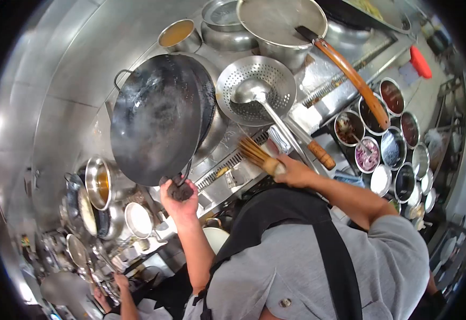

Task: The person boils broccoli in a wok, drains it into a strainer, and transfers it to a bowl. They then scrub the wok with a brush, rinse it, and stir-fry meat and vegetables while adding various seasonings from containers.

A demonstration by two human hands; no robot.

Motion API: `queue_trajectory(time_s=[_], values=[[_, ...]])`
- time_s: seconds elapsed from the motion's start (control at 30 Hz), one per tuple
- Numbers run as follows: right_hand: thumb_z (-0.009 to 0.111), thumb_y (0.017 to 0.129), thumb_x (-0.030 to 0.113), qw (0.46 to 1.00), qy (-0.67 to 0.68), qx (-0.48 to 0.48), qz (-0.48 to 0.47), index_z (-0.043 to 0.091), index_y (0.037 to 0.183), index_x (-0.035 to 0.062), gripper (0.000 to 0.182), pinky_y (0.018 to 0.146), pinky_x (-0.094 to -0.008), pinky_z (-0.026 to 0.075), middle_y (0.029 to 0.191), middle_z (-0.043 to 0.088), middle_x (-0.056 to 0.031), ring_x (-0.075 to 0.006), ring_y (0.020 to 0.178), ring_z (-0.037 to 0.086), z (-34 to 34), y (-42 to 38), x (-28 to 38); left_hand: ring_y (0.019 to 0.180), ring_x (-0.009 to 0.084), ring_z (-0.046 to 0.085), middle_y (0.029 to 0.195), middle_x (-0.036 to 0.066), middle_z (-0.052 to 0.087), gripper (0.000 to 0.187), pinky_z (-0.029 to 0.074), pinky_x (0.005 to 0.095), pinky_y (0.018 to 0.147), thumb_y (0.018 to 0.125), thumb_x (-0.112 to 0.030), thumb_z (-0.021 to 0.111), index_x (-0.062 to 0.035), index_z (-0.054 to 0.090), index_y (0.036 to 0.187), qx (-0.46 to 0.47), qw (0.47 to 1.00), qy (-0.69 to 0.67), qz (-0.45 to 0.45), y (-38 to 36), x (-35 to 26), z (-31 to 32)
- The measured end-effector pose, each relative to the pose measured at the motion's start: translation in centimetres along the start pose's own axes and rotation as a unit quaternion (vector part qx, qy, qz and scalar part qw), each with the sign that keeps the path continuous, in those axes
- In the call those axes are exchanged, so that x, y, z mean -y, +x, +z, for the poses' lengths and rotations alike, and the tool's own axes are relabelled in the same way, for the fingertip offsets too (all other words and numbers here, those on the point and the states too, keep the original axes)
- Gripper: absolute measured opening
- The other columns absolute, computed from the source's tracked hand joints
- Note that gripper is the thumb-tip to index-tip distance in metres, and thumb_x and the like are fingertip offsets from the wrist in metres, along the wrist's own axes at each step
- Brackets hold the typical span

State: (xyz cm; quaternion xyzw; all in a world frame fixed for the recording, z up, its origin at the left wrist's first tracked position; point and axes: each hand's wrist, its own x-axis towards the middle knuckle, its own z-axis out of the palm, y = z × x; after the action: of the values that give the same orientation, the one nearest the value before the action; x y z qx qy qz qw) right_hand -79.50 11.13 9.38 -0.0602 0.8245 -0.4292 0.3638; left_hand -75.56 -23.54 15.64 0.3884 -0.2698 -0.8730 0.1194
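A large dark wok [155,120] is tilted up over the stove, its inside dark and wet-looking. My left hand [179,196] is closed round a dark cloth [178,189] at the wok's near handle. In my right hand [294,172] is a bamboo brush [259,156], its bristles pointing left toward the wok, apart from it. Beyond the brush, a perforated strainer [257,90] holds a metal ladle [253,92], whose handle runs down close to my right hand.
A pot [283,24] and a container of brown liquid [179,34] stand at the back. Several ingredient bowls [367,154] are on the right. At left is a pot with amber liquid [99,184]. A co-worker's hands [121,282] show at lower left.
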Motion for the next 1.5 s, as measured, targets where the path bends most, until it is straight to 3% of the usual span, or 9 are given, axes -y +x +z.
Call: queue_trajectory(time_s=[0.2, 0.47, 0.7, 0.8, 0.87, 1.13, 1.27, 1.43, 1.5], values=[[0.079, 0.081, 0.021, 0.984, 0.124, -0.078, -0.099, 0.042, 0.142, -0.0005, 0.075, 0.106, -0.0328, 0.039, 0.131, 0.055, -0.016, -0.0224, 0.124, 0.052, 0.6, -3.6, 5.8, 0.084, 0.0256, 0.063, 0.091, 0.01, 0.066, 0.023, 0.054, 0.0395, 0.074, 0.081, -0.023, 0.066, -0.0086, 0.06, 0.098, 0.008, 1.0, -0.002, 0.016, 3.2, 0.3, 2.1], [0.081, 0.082, 0.028, 0.829, 0.01, -0.103, -0.549, 0.044, 0.143, 0.0018, 0.075, 0.094, -0.0396, 0.05, 0.123, 0.059, -0.0174, -0.0312, 0.11, 0.063, 2.8, -4.4, 27.6, 0.091, 0.0264, 0.067, 0.101, 0.011, 0.067, 0.027, 0.055, 0.0404, 0.083, 0.089, -0.017, 0.057, -0.0085, 0.061, 0.114, 0.156, 0.984, -0.033, 0.075, -2.1, 1.1, 2.9], [0.078, 0.078, 0.04, 0.844, -0.276, 0.07, -0.456, 0.063, 0.133, 0.0226, 0.059, 0.092, -0.0422, 0.052, 0.119, 0.068, -0.0124, -0.0321, 0.107, 0.066, -1.0, 9.4, 31.2, 0.098, 0.0258, 0.066, 0.112, 0.015, 0.064, 0.082, 0.054, 0.0366, 0.088, 0.075, -0.009, 0.071, -0.0085, 0.03, 0.146, 0.181, 0.943, 0.223, 0.165, -5.7, -0.3, -1.4], [0.063, 0.082, 0.045, 0.771, -0.596, -0.064, -0.217, 0.075, 0.107, 0.0182, 0.039, 0.086, -0.0414, 0.055, 0.105, 0.075, -0.0101, -0.0282, 0.095, 0.072, -8.8, 22.0, 33.4, 0.114, 0.0285, 0.062, 0.124, 0.017, 0.058, 0.084, 0.045, 0.0432, 0.104, 0.07, -0.009, 0.074, -0.0045, 0.035, 0.145, 0.219, 0.751, 0.509, 0.359, -5.3, -1.3, 1.4], [0.054, 0.087, 0.041, 0.844, -0.41, -0.283, -0.197, 0.074, 0.107, 0.0115, 0.04, 0.085, -0.0426, 0.055, 0.103, 0.074, -0.0142, -0.031, 0.095, 0.072, -12.9, 26.2, 37.2, 0.117, 0.0367, 0.058, 0.118, 0.021, 0.064, 0.082, 0.03, 0.0517, 0.113, 0.066, -0.017, 0.079, -0.0018, 0.046, 0.139, 0.189, 0.564, 0.645, 0.479, -4.6, -2.4, 5.3], [0.072, 0.082, 0.041, 0.885, -0.291, -0.03, -0.361, 0.067, 0.12, 0.0135, 0.047, 0.092, -0.0477, 0.051, 0.112, 0.07, -0.0205, -0.0376, 0.105, 0.066, 8.1, 26.6, 32.2, 0.1, 0.0348, 0.061, 0.11, 0.015, 0.068, 0.083, 0.037, 0.0444, 0.092, 0.061, -0.021, 0.08, -0.0063, 0.049, 0.136, 0.191, 0.571, 0.679, 0.42, -1.1, -1.3, 5.2], [0.071, 0.084, 0.04, 0.836, -0.373, 0.103, -0.388, 0.069, 0.117, 0.0234, 0.037, 0.092, -0.0439, 0.052, 0.115, 0.071, -0.0082, -0.032, 0.107, 0.067, -0.1, 22.6, 30.2, 0.092, 0.0334, 0.061, 0.093, 0.015, 0.067, 0.082, 0.038, 0.0417, 0.091, 0.059, -0.022, 0.079, -0.0065, 0.051, 0.135, 0.192, 0.574, 0.649, 0.461, -0.8, -1.4, 4.2], [0.059, 0.089, 0.038, 0.798, -0.355, -0.413, -0.256, 0.073, 0.108, 0.0154, 0.033, 0.082, -0.0443, 0.057, 0.096, 0.074, -0.0153, -0.0327, 0.093, 0.072, -12.6, 29.9, 38.4, 0.093, 0.0337, 0.061, 0.094, 0.014, 0.067, 0.082, 0.038, 0.0424, 0.092, 0.059, -0.021, 0.079, -0.0072, 0.051, 0.135, 0.194, 0.584, 0.624, 0.481, -0.2, -1.8, 4.7], [0.054, 0.09, 0.04, 0.777, -0.469, -0.29, -0.304, 0.072, 0.11, 0.0124, 0.038, 0.085, -0.0451, 0.056, 0.102, 0.074, -0.017, -0.0346, 0.097, 0.071, -9.0, 32.9, 37.6, 0.094, 0.0348, 0.061, 0.099, 0.015, 0.067, 0.083, 0.039, 0.0429, 0.093, 0.059, -0.02, 0.08, -0.0077, 0.05, 0.136, 0.202, 0.592, 0.625, 0.468, -0.5, -1.4, 3.8]])
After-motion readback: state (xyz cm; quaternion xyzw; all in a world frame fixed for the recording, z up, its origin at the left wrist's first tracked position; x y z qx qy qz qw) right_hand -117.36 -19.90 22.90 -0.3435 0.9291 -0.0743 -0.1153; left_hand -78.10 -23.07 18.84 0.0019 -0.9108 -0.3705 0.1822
